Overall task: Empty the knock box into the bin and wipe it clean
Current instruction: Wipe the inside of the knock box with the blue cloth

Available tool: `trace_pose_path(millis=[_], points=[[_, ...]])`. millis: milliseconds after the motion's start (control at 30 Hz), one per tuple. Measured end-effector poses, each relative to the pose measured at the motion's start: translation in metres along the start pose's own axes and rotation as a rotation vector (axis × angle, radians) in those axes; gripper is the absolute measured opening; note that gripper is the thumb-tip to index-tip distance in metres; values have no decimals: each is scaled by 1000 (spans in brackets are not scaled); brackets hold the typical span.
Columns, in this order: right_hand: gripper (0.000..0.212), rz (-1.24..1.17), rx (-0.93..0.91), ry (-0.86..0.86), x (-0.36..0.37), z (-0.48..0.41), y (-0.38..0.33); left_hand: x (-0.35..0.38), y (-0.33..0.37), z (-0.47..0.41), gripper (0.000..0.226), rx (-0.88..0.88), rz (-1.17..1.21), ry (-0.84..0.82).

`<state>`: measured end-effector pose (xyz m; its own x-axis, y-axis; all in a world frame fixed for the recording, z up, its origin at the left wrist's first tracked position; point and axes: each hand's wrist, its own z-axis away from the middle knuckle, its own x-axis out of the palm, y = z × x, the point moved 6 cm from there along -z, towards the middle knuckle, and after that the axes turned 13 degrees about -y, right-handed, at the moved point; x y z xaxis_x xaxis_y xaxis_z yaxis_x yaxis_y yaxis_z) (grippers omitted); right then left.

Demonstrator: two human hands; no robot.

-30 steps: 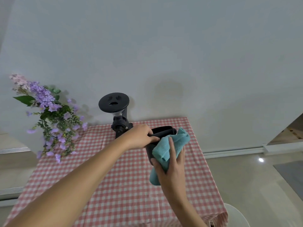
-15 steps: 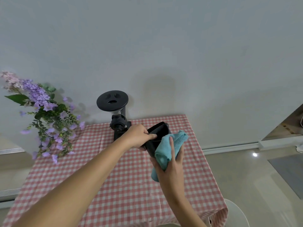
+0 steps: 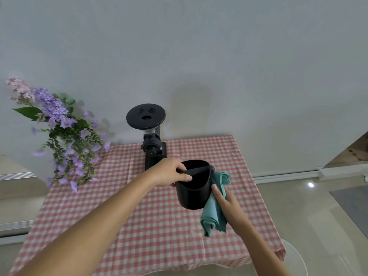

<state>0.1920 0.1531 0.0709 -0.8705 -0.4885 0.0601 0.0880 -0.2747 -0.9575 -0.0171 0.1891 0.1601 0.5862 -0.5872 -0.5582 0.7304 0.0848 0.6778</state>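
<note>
The black knock box (image 3: 193, 193) is held upright above the checked table, its open mouth and crossbar facing me. My left hand (image 3: 169, 172) grips its near-left rim, with the fingers over the bar. My right hand (image 3: 224, 200) presses a folded teal cloth (image 3: 214, 212) against the box's right outer wall. One end of the cloth hangs below the box and the other sticks up behind it. The inside of the box looks dark, and I cannot tell if anything is in it. No bin is in view.
A black coffee grinder (image 3: 152, 136) stands at the table's back edge, just behind the box. A bunch of purple flowers (image 3: 63, 132) leans over the back-left corner. The red-and-white checked tablecloth (image 3: 139, 226) covers the table. A white round seat (image 3: 294, 257) shows at the lower right.
The knock box has turned from tilted to upright. The cloth has slid from the box's front rim down to its right side. My view has dropped slightly.
</note>
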Motion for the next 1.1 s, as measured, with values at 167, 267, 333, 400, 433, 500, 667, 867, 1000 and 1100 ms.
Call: trace_pose_path(millis=[167,267,333,400,433,500,667,867,1000,1100], points=[[30,342,164,147,-49,-4,37,7,-16,2,26,-16,6,0],[22,582,191,162,-83,-2,51,9,-24,6,28,-38,-6,21],[45,829,177,144,-103,-1,58,11,-29,7,29,-64,-16,36],[61,1042,219,127,-121,-1,68,14,-32,9,29,-73,-36,47],[64,1132,254,104,-127,-2,74,16,-32,10,30,-75,-60,55],[65,1279,301,45,-135,-5,86,20,-34,11,31,-81,-88,67],[72,1444,300,-53,-135,-12,107,38,-44,17,26,-97,-85,68],[73,1532,330,-197,-112,-10,156,61,-61,22,24,-178,-115,80],[75,1505,410,-289,-92,1,194,71,-71,24,29,-183,-104,114],[80,1506,425,-342,-84,8,206,76,-80,22,30,-183,-88,155]])
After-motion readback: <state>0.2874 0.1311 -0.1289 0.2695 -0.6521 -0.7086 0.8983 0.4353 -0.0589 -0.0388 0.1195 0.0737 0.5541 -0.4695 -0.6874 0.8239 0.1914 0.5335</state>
